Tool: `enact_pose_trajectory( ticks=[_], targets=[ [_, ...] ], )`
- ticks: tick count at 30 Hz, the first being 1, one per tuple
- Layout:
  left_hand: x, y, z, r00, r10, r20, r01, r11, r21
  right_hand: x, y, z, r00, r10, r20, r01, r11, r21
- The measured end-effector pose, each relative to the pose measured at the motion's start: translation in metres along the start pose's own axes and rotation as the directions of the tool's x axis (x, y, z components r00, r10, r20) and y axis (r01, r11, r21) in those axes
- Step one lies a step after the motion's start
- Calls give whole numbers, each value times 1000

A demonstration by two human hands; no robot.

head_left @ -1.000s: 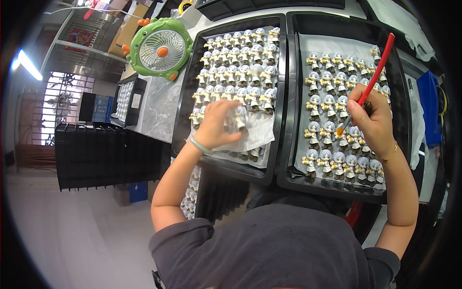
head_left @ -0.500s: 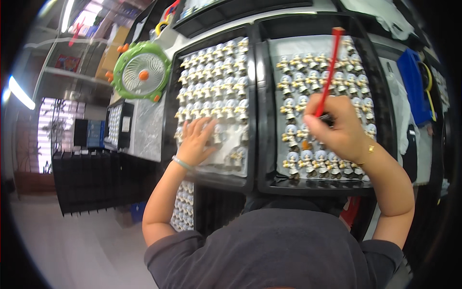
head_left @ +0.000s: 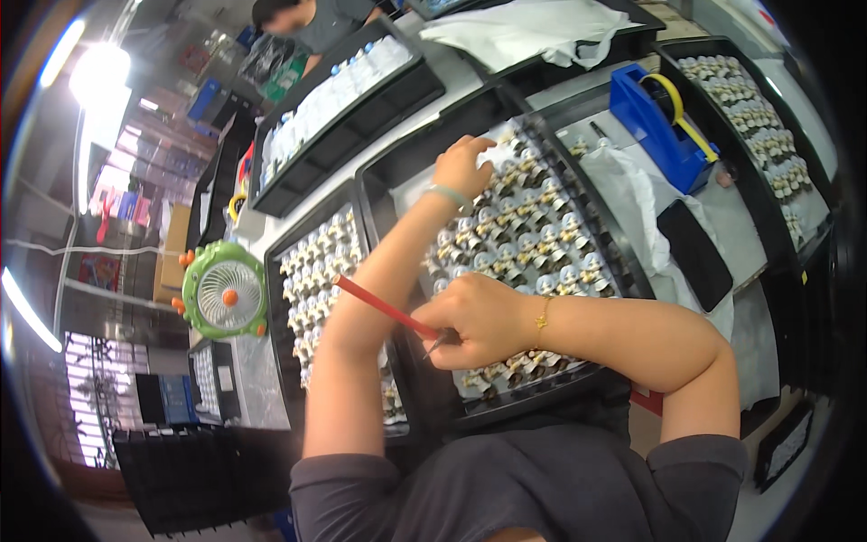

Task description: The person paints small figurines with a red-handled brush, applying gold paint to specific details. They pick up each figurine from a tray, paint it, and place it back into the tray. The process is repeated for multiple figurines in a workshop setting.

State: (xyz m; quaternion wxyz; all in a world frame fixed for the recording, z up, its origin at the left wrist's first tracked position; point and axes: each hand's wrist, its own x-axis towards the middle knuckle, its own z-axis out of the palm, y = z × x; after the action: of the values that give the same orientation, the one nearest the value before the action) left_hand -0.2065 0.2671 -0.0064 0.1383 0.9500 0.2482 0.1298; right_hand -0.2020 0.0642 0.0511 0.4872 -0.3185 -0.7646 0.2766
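Note:
My right hand [head_left: 479, 321] is closed around a red-handled brush [head_left: 375, 301], its dark pointed tip showing below the fingers. The hand hovers over the near left part of a black tray [head_left: 524, 395] holding rows of small figurines [head_left: 533, 230] with pale blue hair and yellow and white bodies. Stretched across the tray's left side, my left arm ends in my left hand [head_left: 462, 172], at the far rows with fingers apart beside a figurine. Whether its fingertips touch that figurine is hard to see. My left forearm partly covers a second black tray [head_left: 284, 361] of similar figurines.
A green fan [head_left: 226, 291] stands on the left. Beyond the trays is a black bin [head_left: 352, 113] of wrapped pieces; a person [head_left: 330, 23] is behind it. At right lie a blue tape dispenser [head_left: 646, 126], a black phone [head_left: 694, 256] and another figurine tray [head_left: 817, 172].
The view has turned rightward. My left hand has moved from the left tray to the far end of the right tray. My right hand has come nearer, its brush now tilted left.

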Motion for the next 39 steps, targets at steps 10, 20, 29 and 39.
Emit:
enact_pose_trajectory(
  ticks=[10,20,29,39],
  targets=[
    [83,-50,77,969,-222,-110,164,908,-385,3,5,-10,975,-27,-219,15,998,-60],
    [-170,25,-106,977,-130,171,167,-35,-985,4,2,-10,972,115,-206,-108,993,46],
    [-259,53,-108,996,53,-77,-79,53,-995,4,4,-2,966,216,-144,-212,976,39],
    [-264,45,-103,986,105,-131,-156,294,-943,7,11,-4,962,197,-190,-215,973,-78]
  ],
)
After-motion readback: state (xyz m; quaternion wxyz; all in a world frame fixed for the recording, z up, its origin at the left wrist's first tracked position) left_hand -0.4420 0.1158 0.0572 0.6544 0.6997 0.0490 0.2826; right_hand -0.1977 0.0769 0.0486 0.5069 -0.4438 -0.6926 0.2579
